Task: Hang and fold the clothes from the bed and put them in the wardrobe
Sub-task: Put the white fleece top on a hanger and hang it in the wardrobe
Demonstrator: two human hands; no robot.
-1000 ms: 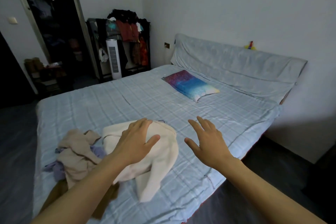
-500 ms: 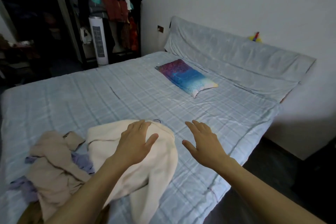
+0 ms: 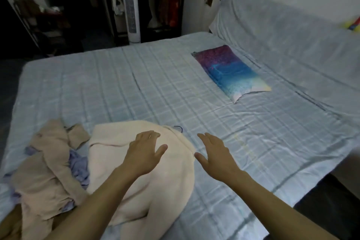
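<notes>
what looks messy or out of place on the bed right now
A crumpled heap of clothes at the bed's near left corner: a tan garment tangled over a lilac one, beside a cream garment lying unfolded. The pillow sits askew.

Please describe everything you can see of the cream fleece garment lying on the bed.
The cream fleece garment looks soft and thick, lying rumpled and unfolded near the front edge of the pale blue checked bed sheet. The left hand is spread open over its top. Its left edge meets the crumpled beige garment. A thin dark loop shows at its far end.
</notes>
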